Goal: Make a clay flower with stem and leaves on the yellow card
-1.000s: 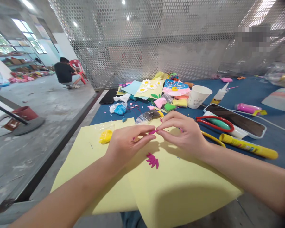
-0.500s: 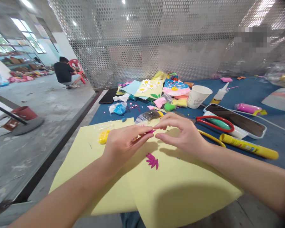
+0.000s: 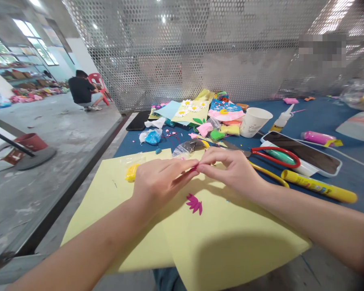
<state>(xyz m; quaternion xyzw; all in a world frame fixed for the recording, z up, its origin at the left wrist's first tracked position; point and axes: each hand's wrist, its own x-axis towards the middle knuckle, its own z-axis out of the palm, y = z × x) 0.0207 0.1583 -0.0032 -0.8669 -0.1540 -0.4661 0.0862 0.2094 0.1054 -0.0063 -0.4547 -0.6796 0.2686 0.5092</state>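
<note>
Between the fingertips of my left hand [image 3: 159,178] is a small magenta piece of modelling clay [image 3: 194,167], mostly covered by the fingers. My right hand [image 3: 232,166] pinches at the tip of that same piece, its thumb and forefinger meeting the left fingertips. Just below both hands, a magenta clay flower shape [image 3: 194,204] with several pointed petals lies on the yellow paper [image 3: 230,226]. A lump of yellow clay [image 3: 131,173], partly in a clear bag, rests left of my left hand.
Red-handled scissors [image 3: 274,157], a phone [image 3: 303,151] and a yellow glue stick [image 3: 320,186] lie to the right. A paper cup [image 3: 255,122] and daisy-covered card [image 3: 189,112] stand farther back, before a perforated metal panel [image 3: 182,52]. A person [image 3: 83,91] crouches at far left.
My right thumb and forefinger have closed together onto the magenta piece at my left fingertips; they were apart before. The flower shape on the paper has stayed put.
</note>
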